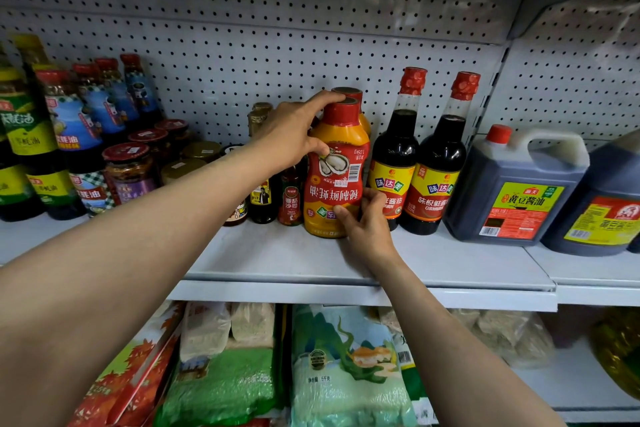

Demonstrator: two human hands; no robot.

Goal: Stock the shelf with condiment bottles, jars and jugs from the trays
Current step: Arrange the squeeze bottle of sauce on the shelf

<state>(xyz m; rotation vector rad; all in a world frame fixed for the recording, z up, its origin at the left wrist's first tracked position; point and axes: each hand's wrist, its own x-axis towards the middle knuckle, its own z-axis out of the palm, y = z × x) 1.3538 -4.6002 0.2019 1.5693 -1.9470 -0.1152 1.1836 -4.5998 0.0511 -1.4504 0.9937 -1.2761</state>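
Shelf [433, 263] is looking largely stocked along its back: two dark jugs [512, 187] are sitting at the right end, two tall soy sauce bottles [415, 163] are standing just left of them, and green and blue-labelled bottles [45, 135] plus a cluster of jars [130, 170] are filling the left end. Front strip of the board is showing bare, so more stock could be going there; trays are out of view, so what is left to bring can't be told. Orange squeeze bottle [336, 170] is standing on its red cap end up, label reading upside down, base on the shelf, just in front of a second one of its kind [351, 95]. Left hand [294, 135] is gripping it high, fingers over the cap and thumb on the label. Right hand [367, 218] is pinching its lower right side, close against the nearest soy bottle. Judging it as being seated or straightened, not yet released. Small sauce bottles [277, 198] are standing just left of it, partly hidden by the left arm.
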